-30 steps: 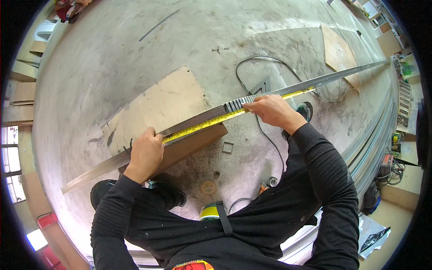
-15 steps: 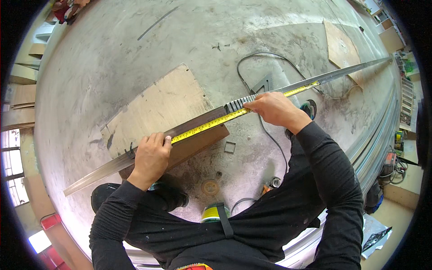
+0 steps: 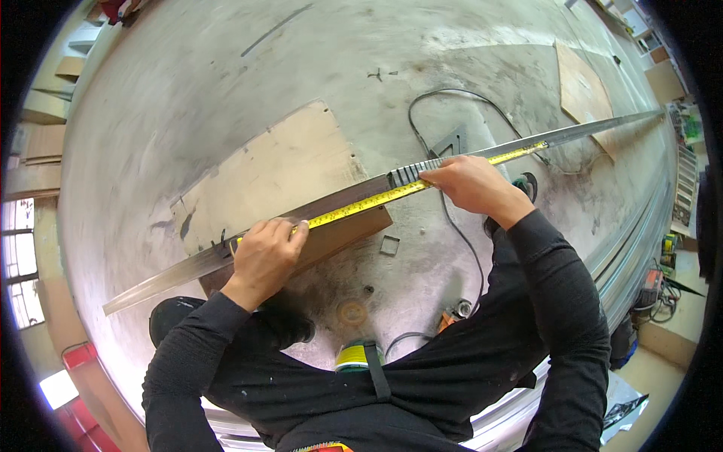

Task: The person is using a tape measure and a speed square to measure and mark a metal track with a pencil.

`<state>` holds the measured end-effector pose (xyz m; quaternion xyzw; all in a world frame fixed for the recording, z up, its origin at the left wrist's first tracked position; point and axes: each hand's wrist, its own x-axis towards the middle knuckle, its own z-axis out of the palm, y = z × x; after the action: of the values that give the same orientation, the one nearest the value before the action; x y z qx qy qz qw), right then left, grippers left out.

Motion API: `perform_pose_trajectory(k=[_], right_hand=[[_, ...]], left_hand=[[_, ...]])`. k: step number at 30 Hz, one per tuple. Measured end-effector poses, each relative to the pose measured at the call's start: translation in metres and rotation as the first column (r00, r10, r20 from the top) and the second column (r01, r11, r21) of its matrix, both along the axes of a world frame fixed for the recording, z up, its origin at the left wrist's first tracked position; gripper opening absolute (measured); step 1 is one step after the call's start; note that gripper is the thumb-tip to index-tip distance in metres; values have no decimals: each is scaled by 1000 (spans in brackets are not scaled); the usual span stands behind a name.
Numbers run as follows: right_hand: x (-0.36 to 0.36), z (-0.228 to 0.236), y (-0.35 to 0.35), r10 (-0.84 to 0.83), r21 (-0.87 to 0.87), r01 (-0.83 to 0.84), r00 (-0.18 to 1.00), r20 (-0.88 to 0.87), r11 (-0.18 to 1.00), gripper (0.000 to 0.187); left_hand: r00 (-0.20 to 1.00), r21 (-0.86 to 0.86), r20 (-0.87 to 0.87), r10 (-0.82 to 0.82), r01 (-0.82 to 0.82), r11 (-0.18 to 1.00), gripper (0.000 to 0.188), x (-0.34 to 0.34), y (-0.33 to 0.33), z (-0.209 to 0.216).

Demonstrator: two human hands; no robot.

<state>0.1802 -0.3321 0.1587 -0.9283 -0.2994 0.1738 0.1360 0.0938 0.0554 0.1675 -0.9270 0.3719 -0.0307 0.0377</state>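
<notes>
A long metal profile (image 3: 343, 193) lies slantwise across the floor in front of me, with a row of dark slots (image 3: 407, 175) near its middle. The yellow blade of a tape measure (image 3: 361, 206) runs along its near side. My left hand (image 3: 265, 258) is closed over the blade and the profile's edge, and a short yellow bit of tape shows beyond its far-left side. Beside the slots, my right hand (image 3: 482, 188) pinches the tape against the profile; its fingertips are partly hidden. Under the profile is a brown board or block (image 3: 343, 245).
A plywood sheet (image 3: 279, 162) lies beyond the profile. A black cable (image 3: 459, 226) loops past a dark triangular square (image 3: 452, 142). Between my legs are a tape roll (image 3: 351, 312) and a small square metal piece (image 3: 389, 245). Long metal profiles (image 3: 636, 233) lie at right.
My left hand has slid a little to the right along the tape, baring a bit of yellow behind it. My right hand stays by the slots. The whole view has shifted slightly.
</notes>
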Motion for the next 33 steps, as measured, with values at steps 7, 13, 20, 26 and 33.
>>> perform_pose_trajectory(k=[7,13,20,26,33], right_hand=[[-2,3,-1,-31,34,30,999,26,999,28],[-1,-2,-5,-13,63,11,999,37,998,29],[-2,4,-2,-32,59,32,999,9,998,30],[-4,-2,-6,-36,88,33,999,36,996,29],[-3,5,-4,-24,57,23,1000,4,998,30]], left_hand=[[994,101,-90,67,-58,993,37,-1,-4,6],[996,38,-77,38,-35,999,44,1,-5,2],[998,73,-67,15,-10,997,52,4,-14,6],[999,49,-40,-4,6,999,51,5,-16,1],[999,19,-39,3,-2,1000,49,5,-15,1]])
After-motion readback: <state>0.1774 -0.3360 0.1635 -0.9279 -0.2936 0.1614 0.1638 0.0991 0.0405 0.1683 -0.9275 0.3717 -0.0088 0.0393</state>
